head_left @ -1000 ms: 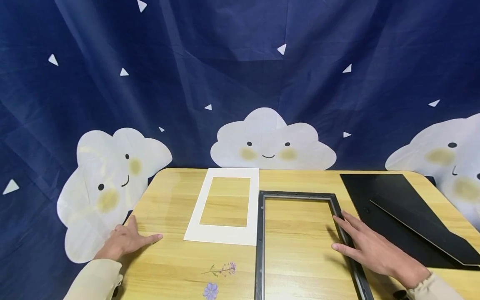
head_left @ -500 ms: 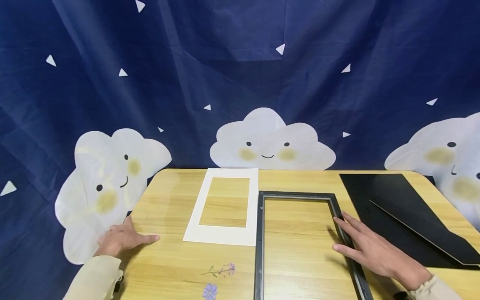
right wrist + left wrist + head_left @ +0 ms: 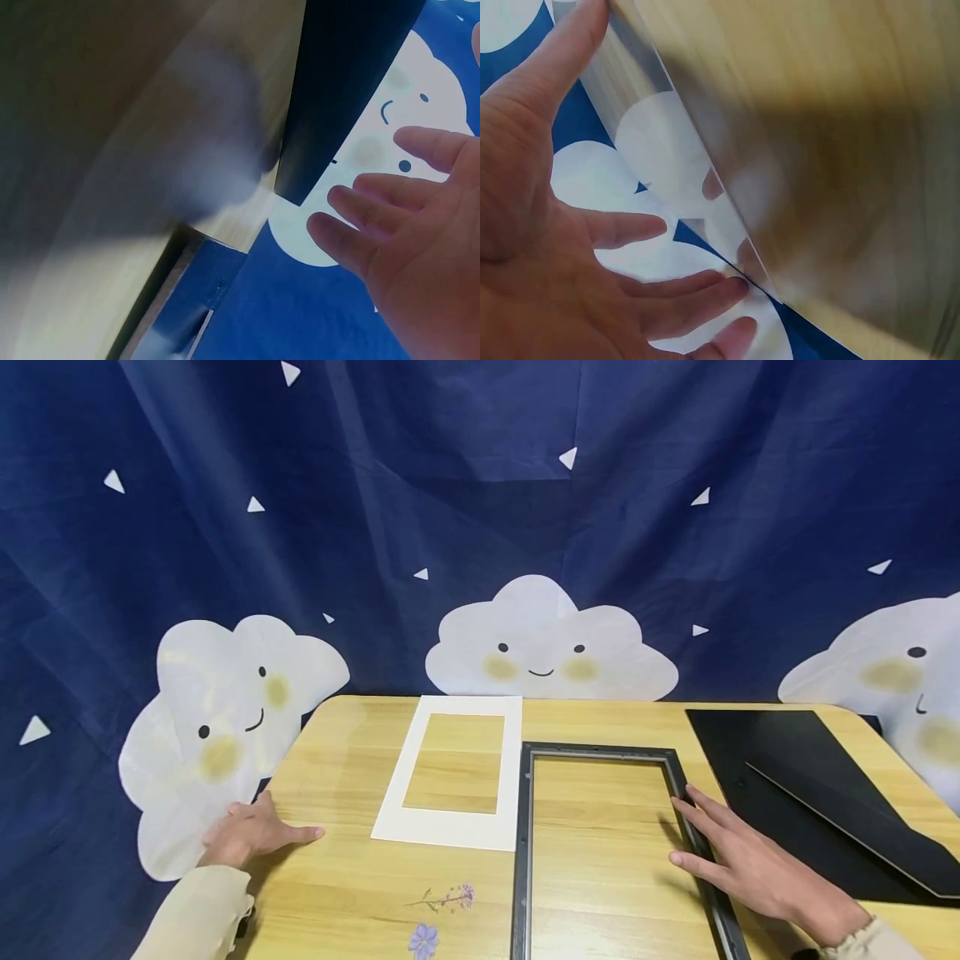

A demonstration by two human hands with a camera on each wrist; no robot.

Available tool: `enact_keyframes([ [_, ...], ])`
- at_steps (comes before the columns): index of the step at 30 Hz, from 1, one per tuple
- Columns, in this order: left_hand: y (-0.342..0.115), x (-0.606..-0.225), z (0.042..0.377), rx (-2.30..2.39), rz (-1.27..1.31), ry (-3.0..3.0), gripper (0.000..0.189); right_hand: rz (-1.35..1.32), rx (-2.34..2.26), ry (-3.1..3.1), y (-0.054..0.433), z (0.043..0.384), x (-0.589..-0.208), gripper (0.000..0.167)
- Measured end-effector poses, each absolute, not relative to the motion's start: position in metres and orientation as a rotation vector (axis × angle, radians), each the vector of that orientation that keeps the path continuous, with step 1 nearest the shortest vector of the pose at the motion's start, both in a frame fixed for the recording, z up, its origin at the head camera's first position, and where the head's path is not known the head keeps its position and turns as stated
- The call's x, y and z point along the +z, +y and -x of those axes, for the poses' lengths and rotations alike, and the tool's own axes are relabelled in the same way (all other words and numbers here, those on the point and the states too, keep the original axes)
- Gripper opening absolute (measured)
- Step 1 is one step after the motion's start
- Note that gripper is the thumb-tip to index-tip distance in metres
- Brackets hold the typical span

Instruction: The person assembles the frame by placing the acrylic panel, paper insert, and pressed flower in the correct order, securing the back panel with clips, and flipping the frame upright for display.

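My left hand (image 3: 247,835) is at the left edge of the table, thumb stretched out over the top. In the left wrist view its spread fingers (image 3: 697,307) lie beside a thin, straight see-through edge (image 3: 705,142), like that of a clear sheet. My right hand (image 3: 757,864) is over the right side of a black rectangular frame (image 3: 600,749), its fingers extended and fingertips right at the bar. Bare wood shows through the frame's opening. In the right wrist view the right hand (image 3: 420,217) appears palm-on with fingers apart, nothing between them.
A white mat board (image 3: 390,802) with a cut-out window lies left of the frame. A black backing board (image 3: 757,743) with a raised flap (image 3: 847,818) lies at right. A flower sprig (image 3: 446,898) and a purple flower (image 3: 423,941) lie at the front. A blue cloud-patterned curtain (image 3: 480,510) hangs behind.
The head view has shifted slightly, so everything sits a little further right in it. Both hands and the things on the table keep nearly the same places.
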State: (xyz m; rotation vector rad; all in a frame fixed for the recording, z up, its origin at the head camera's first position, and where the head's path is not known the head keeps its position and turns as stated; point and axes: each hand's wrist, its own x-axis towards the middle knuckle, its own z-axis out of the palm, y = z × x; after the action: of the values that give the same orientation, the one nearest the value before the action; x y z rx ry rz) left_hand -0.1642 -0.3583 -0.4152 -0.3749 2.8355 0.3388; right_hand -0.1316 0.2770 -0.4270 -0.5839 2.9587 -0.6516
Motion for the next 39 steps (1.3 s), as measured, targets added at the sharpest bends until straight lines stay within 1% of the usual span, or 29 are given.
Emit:
enact_keyframes([
  [7, -0.358, -0.414, 0.165, 0.353, 0.318, 2.835, 0.127, 0.578, -0.648, 2.962, 0.277, 0.13, -0.429, 0.076],
  [14, -0.361, -0.414, 0.165, 0.37, 0.361, 2.8, 0.133, 0.573, -0.652, 2.959, 0.277, 0.13, -0.429, 0.075],
  [21, -0.364, -0.413, 0.166, 0.369, 0.401, 2.809, 0.128, 0.583, -0.664, 2.952, 0.277, 0.13, -0.43, 0.074],
  [26, -0.366, -0.413, 0.166, 0.392, 0.446, 2.809, 0.13, 0.58, -0.671, 2.957, 0.278, 0.13, -0.431, 0.073],
  [29, -0.37, -0.41, 0.166, 0.467, 0.453, 2.839, 0.128, 0.561, -0.673, 2.962, 0.28, 0.13, -0.431, 0.074],
  [31, -0.375, -0.407, 0.165, 0.543, 0.454, 2.881, 0.118, 0.548, -0.678, 2.962, 0.281, 0.13, -0.431, 0.074],
  [32, -0.378, -0.405, 0.164, 0.597, 0.466, 2.911, 0.109, 0.545, -0.68, 2.964, 0.282, 0.129, -0.431, 0.074],
  [35, -0.386, -0.399, 0.16, 0.769, 0.548, 3.03, 0.07, 0.552, -0.69, 2.968, 0.284, 0.13, -0.431, 0.073],
  [37, -0.39, -0.395, 0.158, 1.009, 0.638, 3.045, 0.048, 0.563, -0.692, 2.977, 0.285, 0.13, -0.432, 0.072],
  [39, -0.392, -0.392, 0.156, 1.282, 0.729, 3.001, 0.039, 0.57, -0.696, 2.984, 0.285, 0.131, -0.432, 0.07],
])
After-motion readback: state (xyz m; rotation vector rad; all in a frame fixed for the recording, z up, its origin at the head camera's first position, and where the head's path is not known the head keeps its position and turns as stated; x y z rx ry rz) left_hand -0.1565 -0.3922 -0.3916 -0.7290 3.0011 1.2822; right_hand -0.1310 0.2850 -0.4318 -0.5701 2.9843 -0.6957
